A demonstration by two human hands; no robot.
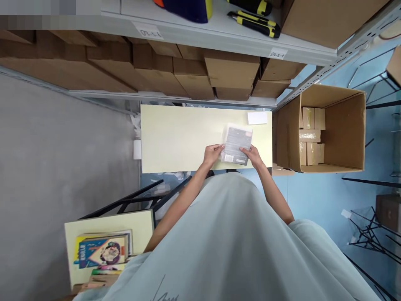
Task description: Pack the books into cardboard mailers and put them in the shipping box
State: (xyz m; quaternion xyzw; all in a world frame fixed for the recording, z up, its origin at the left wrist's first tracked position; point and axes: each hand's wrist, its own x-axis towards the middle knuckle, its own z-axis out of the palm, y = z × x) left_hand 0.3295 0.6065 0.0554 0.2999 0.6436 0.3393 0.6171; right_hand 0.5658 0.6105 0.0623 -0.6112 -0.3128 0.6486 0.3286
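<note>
A flat grey item in a clear plastic sleeve [236, 144] is held over the right part of a pale yellow table [175, 138]. My left hand [213, 153] grips its left edge with curled fingers. Its lower right corner is pinched by my right hand [253, 155]. A small white label shows near the sleeve's bottom. A white paper slip [257, 118] lies on the table just beyond the sleeve.
An open cardboard box [344, 129] holding several wrapped packages stands right of the table. Shelves with brown cartons [232, 71] and yellow-black utility knives [255, 23] run along the far side. A second small table with colourful books [103, 251] is at my lower left.
</note>
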